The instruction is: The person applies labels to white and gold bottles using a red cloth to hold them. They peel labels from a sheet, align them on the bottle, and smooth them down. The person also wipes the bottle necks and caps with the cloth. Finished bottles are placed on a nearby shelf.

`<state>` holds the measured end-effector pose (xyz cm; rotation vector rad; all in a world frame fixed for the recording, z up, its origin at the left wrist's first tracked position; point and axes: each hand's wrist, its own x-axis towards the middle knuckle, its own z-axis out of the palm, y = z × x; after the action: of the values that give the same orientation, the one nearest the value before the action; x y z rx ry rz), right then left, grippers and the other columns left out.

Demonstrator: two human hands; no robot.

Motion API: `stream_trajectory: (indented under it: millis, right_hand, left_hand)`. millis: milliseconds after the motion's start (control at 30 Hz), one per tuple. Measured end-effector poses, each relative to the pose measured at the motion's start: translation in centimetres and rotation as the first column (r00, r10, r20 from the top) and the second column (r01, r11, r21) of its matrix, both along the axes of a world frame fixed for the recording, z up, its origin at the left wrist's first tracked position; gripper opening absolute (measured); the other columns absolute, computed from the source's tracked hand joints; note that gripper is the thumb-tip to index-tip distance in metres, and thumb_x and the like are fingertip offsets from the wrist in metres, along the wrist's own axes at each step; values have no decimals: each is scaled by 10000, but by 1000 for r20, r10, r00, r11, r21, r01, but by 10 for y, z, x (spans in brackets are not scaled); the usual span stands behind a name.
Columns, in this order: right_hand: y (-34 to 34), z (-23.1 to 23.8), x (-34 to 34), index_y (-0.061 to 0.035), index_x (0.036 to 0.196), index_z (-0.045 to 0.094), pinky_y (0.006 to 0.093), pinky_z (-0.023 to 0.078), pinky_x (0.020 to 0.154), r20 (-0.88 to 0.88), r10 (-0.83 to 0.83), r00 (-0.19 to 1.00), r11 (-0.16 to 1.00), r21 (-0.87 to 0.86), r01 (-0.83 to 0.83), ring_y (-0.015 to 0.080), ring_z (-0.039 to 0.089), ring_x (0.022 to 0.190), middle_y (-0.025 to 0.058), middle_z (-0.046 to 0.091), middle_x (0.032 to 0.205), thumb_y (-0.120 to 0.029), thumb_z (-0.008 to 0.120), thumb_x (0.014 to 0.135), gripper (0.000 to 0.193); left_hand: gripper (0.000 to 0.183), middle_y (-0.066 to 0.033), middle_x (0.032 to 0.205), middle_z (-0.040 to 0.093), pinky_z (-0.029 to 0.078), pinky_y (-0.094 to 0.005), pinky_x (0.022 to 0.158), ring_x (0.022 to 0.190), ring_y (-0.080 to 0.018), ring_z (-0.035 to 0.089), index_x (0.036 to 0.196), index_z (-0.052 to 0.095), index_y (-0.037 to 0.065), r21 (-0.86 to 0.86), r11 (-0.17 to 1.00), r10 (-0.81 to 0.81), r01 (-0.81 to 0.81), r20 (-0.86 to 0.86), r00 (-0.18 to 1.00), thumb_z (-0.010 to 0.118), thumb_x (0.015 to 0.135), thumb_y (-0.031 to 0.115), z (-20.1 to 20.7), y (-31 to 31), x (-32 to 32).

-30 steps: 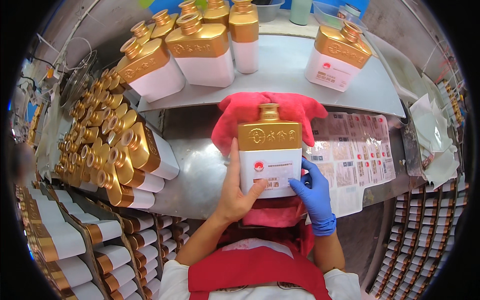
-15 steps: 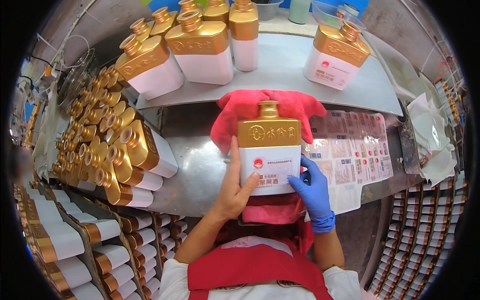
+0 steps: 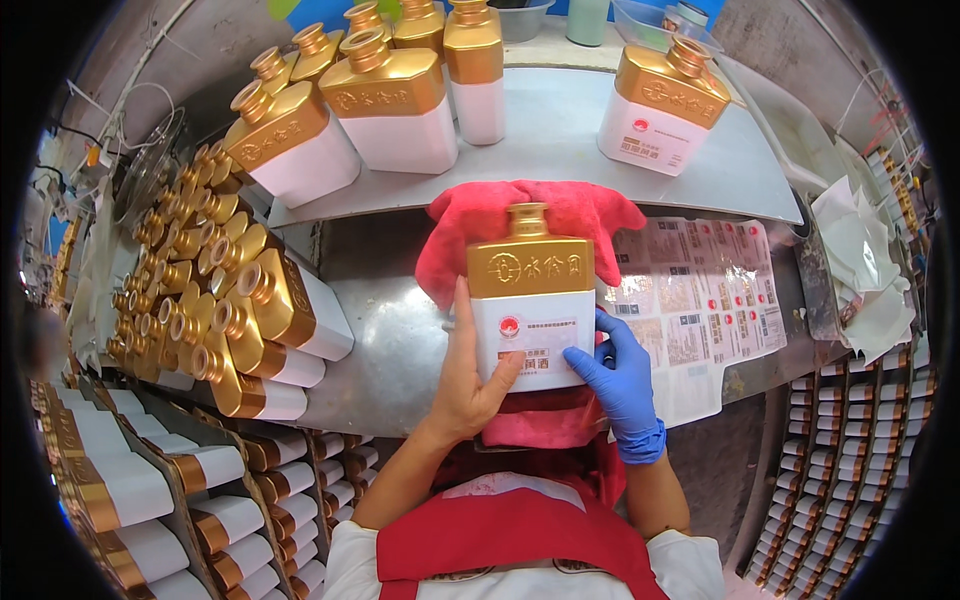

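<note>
Upright in front of me is a flat, octagonal bottle [image 3: 530, 305] with a gold shoulder and neck and a white body. Its front carries a clear label with a red round mark and dark print. My bare left hand [image 3: 468, 375] wraps its left side, the thumb lying over the label's lower part. On the other side, my right hand [image 3: 622, 390], in a blue glove, grips the lower right edge, with its thumb on the label's lower right corner. Fingers behind the bottle are hidden. A red plush cloth [image 3: 455, 235] lies behind and beneath it.
A sheet of clear labels [image 3: 710, 290] lies to the right on the metal table [image 3: 375, 290]. One labelled bottle [image 3: 655, 115] stands on the raised grey board [image 3: 545, 110], with several plain bottles [image 3: 395, 120] at its left. Many bottles [image 3: 240, 330] lie stacked at left; racks flank me below.
My left thumb has slid a little to the right across the lower label. Both hands keep their hold, and the whole view has shifted slightly.
</note>
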<state>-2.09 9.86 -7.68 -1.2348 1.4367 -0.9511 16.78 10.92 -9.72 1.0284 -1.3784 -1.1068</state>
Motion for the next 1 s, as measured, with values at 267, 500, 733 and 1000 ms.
stream_trajectory:
  millis: [267,500,733,1000]
  right_hand:
    - [0,-4,-2,-16,1192,562,199,389,576,12,-13,1000,1000,26,13,32,411,588,-14,531,825,-181,756,737,521]
    - [-3,-6,-3,-32,1196,568,191,370,555,26,-22,999,999,27,21,24,392,570,-33,498,740,-172,742,746,502]
    - [-4,-2,-1,-26,1211,558,194,386,556,54,-26,998,1000,-3,26,29,396,562,-5,527,840,-185,755,736,538]
    - [-6,-1,5,-15,1220,549,192,385,538,-6,-52,999,998,-47,52,35,402,566,12,533,908,-188,761,735,557]
  left_hand:
    - [797,-172,1397,303,314,-325,1027,1247,-231,376,1439,-10,-36,46,999,6,8,-313,950,542,868,32,12,-4,-4]
    - [720,-152,1396,312,268,-322,1056,1277,-208,339,1441,56,-16,47,999,29,-19,-228,973,501,875,-1,14,-19,-4]
    - [706,-152,1402,305,255,-322,1063,1282,-207,331,1438,65,-20,48,999,24,-11,-281,959,493,877,-4,12,-20,-5]
    - [709,-154,1392,314,265,-323,1058,1275,-209,339,1435,61,-29,80,997,44,-23,-265,963,502,881,10,13,-19,-7]
